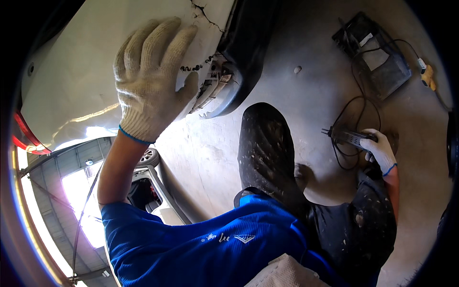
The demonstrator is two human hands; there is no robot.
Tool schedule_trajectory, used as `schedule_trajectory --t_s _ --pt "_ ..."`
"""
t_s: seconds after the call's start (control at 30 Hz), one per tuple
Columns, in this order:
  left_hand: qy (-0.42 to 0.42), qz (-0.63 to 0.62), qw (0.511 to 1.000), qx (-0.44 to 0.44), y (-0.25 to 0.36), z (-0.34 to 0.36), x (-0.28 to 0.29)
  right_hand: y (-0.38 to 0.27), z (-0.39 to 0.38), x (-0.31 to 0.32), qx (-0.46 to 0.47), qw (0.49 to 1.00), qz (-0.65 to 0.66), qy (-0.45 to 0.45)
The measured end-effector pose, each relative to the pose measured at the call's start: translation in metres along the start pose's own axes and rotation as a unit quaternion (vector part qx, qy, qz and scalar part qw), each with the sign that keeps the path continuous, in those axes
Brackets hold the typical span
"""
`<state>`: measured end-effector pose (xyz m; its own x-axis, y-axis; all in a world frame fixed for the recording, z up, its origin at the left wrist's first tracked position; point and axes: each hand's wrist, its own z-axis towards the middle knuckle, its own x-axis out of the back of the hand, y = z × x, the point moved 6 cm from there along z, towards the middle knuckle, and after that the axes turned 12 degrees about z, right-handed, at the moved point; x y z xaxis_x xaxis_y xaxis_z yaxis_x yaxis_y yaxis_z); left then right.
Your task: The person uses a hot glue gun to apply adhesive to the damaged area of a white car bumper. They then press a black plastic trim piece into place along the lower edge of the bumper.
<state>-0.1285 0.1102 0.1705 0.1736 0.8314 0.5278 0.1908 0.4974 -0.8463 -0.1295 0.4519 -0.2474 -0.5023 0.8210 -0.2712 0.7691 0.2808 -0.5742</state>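
My left hand (152, 81), in a cream knitted glove, lies with fingers stretched over a white car bumper panel (79, 76). A jagged crack (206, 14) runs through the panel beyond the fingertips. Dark wavy staples (191, 68) sit along a line beside the thumb, near a broken edge (215, 83). Low at the right, my right hand (381, 149), also gloved, grips a dark hot stapler (351, 137). Two thin prongs on its tip point left, away from the bumper. Part of its handle is hidden by my fingers.
An open black plastic case (394, 79) lies on the concrete floor at the far right. A black cable (366, 95) loops between it and my right hand, near a yellow connector (427, 77). Behind my left arm stands a white car (168, 213).
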Motion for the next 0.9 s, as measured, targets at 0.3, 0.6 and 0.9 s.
schedule_trajectory --t_s 0.3,0.6,0.9 --pt "0.029 0.008 1.0 -0.003 0.005 -0.005 -0.01 0.036 0.041 -0.013 -0.055 0.992 -0.092 -0.066" --pt "0.022 -0.016 0.998 -0.064 0.002 -0.004 -0.007 0.059 0.062 -0.001 -0.051 0.998 -0.032 -0.021" --pt "0.063 -0.066 0.992 -0.089 0.011 -0.01 -0.013 0.052 0.07 -0.001 0.013 0.999 -0.029 0.03"
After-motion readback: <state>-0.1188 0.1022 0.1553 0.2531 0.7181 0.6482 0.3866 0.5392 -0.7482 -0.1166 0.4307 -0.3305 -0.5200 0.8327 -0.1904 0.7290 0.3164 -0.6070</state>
